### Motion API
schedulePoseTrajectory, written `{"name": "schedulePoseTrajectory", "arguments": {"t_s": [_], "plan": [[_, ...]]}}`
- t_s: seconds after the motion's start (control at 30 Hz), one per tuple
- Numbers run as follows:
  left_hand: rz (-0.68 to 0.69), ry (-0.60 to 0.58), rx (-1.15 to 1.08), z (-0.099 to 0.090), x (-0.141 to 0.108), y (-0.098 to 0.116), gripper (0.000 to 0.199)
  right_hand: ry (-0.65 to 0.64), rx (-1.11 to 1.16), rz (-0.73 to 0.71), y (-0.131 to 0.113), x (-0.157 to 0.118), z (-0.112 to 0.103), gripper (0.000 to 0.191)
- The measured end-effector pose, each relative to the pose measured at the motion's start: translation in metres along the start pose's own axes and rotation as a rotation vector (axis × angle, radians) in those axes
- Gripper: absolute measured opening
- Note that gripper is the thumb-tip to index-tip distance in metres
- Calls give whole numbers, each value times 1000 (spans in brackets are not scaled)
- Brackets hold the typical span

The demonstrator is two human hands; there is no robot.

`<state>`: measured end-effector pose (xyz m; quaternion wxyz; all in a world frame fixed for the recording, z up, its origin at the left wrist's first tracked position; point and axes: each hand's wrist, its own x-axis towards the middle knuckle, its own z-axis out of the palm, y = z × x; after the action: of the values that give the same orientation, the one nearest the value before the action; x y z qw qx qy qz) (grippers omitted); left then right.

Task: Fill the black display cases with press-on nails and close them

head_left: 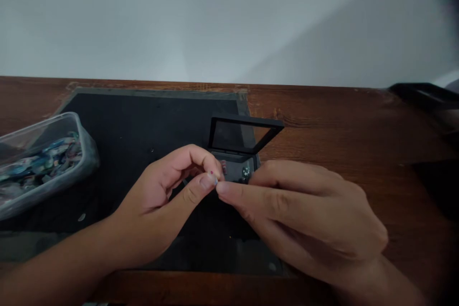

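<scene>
My left hand (161, 196) pinches a tiny pale piece (215, 180) with a bluish edge between thumb and forefinger. A small red spot shows beside it at the forefinger's tip. From the right, my right hand (308, 215) brings its thumb and forefinger tips together at the same piece; how much of it they grip is hidden. Just behind the fingertips stands a small black case (268, 136), its windowed lid raised. Inside its grey base lie a reddish item (224, 167) and a shiny, dark greenish item (245, 172). My hands partly cover the case's front.
A clear plastic tub (83, 146) full of small wrapped or glossy pieces stands at the left. Under my hands lies a black mat (143, 124) on the brown wooden table (322, 129). A dark object (426, 95) sits at the far right. A pale wall rises behind.
</scene>
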<state>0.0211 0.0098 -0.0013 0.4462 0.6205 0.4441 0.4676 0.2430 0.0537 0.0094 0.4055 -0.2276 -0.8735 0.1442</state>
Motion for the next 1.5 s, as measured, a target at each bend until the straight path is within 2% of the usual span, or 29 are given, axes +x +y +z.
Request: {"name": "schedulePoseTrajectory", "arguments": {"t_s": [0.23, 0.33, 0.43, 0.5, 0.6, 0.77, 0.93, 1.2, 1.5], "plan": [[-18, 14, -15, 0, 1, 1, 15, -22, -60, -3, -4, 3, 0, 28], [-46, 22, -27, -1, 3, 1, 14, 54, -15, 59, -3, -3, 5, 13], [-79, 13, -53, -1, 4, 0, 13, 113, -93, 106, -2, -8, 8, 30], [-77, 6, -80, 0, 5, 0, 14, 91, -79, 69, -2, -9, 9, 34], [-71, 9, -136, 1, 4, 0, 17, 14, -19, 56, -2, -6, 8, 27], [-99, 6, -157, 3, 3, 1, 20, 36, 0, 59, -3, -5, 5, 14], [-98, 23, -123, 5, 2, 3, 27, 22, 3, 33, -2, -7, 1, 18], [-98, 33, -156, 6, 0, 3, 13, -14, 25, 5, -2, -3, -2, 27], [-116, -32, -152, 3, 0, 5, 15, -9, -29, -2, -3, -3, -4, 19]]}}
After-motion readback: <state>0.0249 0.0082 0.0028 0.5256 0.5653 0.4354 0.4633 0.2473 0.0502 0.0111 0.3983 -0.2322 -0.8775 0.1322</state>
